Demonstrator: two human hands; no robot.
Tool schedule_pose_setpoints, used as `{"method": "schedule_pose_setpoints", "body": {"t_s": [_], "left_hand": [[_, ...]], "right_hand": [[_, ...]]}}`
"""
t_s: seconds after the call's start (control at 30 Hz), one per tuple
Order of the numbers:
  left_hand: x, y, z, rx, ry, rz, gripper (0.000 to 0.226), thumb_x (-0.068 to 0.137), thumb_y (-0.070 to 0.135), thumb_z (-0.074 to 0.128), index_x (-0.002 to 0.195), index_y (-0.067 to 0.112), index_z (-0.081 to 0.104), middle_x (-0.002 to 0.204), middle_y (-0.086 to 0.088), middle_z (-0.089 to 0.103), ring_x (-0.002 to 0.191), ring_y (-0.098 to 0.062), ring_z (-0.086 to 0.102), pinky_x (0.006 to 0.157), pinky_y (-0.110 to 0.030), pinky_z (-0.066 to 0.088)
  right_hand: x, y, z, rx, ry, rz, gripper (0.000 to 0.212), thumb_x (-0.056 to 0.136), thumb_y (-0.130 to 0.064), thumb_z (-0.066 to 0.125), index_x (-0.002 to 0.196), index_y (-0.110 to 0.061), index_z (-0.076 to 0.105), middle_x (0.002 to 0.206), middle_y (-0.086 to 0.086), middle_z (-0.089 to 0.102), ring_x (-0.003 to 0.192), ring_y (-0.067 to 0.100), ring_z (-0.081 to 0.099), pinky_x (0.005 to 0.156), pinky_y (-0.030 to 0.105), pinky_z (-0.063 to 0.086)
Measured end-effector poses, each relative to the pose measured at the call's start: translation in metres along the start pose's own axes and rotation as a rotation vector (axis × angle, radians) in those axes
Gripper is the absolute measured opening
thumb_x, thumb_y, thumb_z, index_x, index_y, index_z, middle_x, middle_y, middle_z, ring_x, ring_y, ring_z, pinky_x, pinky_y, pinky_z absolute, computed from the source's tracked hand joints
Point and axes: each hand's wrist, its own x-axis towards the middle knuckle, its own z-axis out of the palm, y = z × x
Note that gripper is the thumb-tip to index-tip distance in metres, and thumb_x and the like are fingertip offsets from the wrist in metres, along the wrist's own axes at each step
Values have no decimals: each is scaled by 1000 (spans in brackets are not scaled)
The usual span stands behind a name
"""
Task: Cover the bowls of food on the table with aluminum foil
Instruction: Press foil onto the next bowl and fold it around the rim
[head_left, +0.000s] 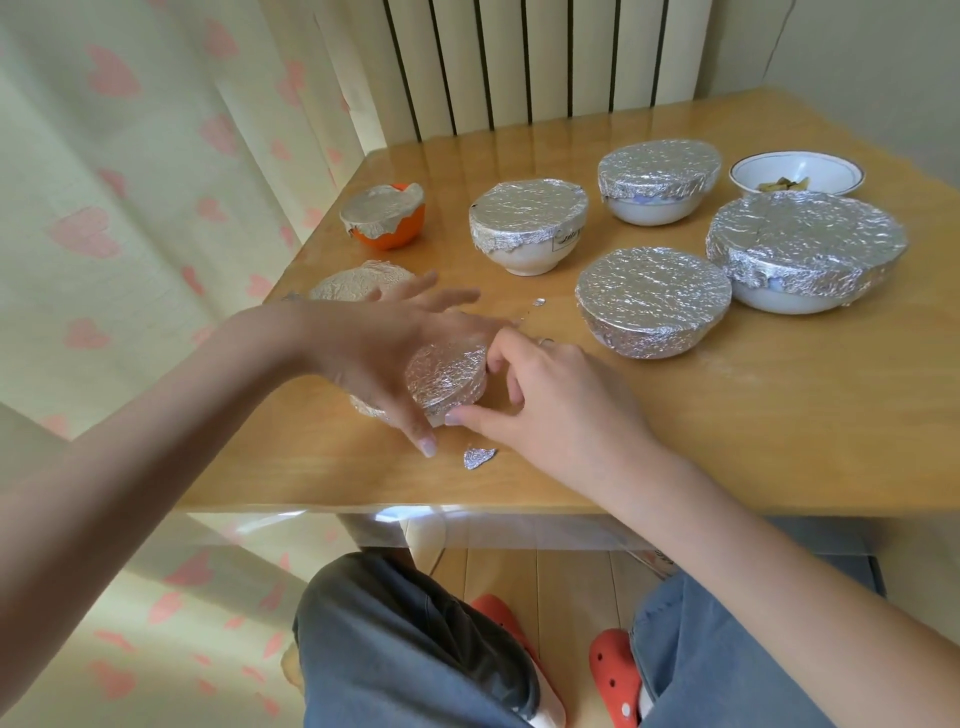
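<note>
Head view: both hands work on a small round bowl wrapped in crinkled aluminum foil (447, 376), which stands near the front edge of the pale wooden desk (727, 415), toward its left side. The left hand (384, 353) lies over the bowl's left and far side, its fingers (415, 431) spread and mostly straight, the thumb running down the near-left rim, so it seems to press the foil rather than grip it. The right hand (550, 400) comes from the right, fingers curled, the thumb tip touching the bowl's near rim and the forefinger against its right side, pinching the foil skirt. The bowl sits directly between the two hands, equally close to both; being round, it has no long axis to mind.

Further back stand other covered bowls: an orange bowl with a foil cap (384, 218), a foil-covered bowl (358, 283) partly hidden behind the left hand, a white footed bowl under foil (527, 223), two more foil-topped white bowls (657, 179) (652, 301) and a large one (805, 249). A white bowl with a thin dark rim line (797, 171), holding some food, remains uncovered at the far right, well apart from the hands and nearer the right one. Torn foil scraps (479, 457) lie on the desk just in front of the bowl.
</note>
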Motion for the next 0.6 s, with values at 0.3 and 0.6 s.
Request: {"method": "schedule_pose_setpoints", "body": {"t_s": [0.3, 0.6], "left_hand": [[5, -3, 3, -82, 0, 111, 77, 61, 52, 85, 109, 74, 28, 148, 22, 14, 138, -2, 10, 114, -35, 21], [8, -7, 6, -94, -10, 100, 71, 61, 51, 85, 110, 71, 38, 134, 32, 11, 135, 3, 6, 110, -33, 21]], "right_hand": [[14, 9, 5, 147, 17, -47, 25, 79, -42, 71, 79, -23, 55, 74, -5, 64, 76, 20, 60, 64, 33, 46], [36, 18, -9, 199, -111, -112, 31, 67, -40, 82, 64, -18, 61, 59, -11, 57, 60, 8, 53, 59, 32, 45]]}}
